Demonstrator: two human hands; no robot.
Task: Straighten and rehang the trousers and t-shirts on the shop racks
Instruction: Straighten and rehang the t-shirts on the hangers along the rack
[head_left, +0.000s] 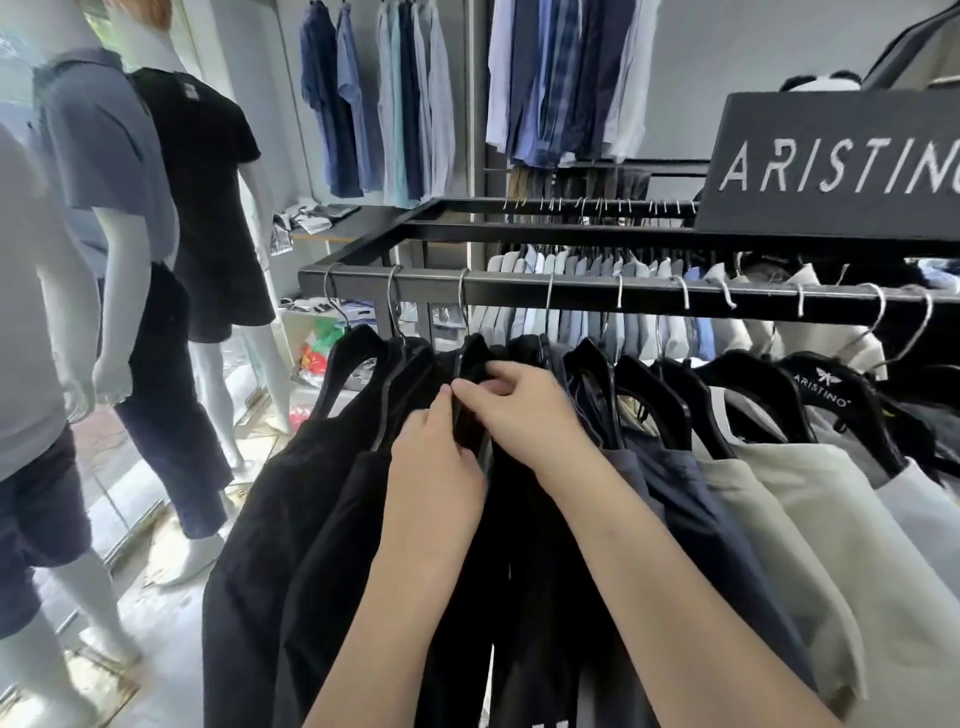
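Black trousers (291, 499) hang on black hangers from the near rail of a black metal rack (519, 289). Navy trousers (691, 514) and beige ones (779, 499) follow to the right. My left hand (431, 467) and my right hand (519, 410) meet at the top of the third black pair (524, 545). Both hands pinch the dark waistband at the hanger's edge, my right from above, my left from the left side. The hanger under my fingers is mostly hidden.
Three dressed mannequins (208, 208) stand on the left by the window. A black sign (836, 161) sits on the rack's right end. Shirts (384, 98) hang on the back wall, and more folded-collar shirts hang on the rack's inner rail (597, 270).
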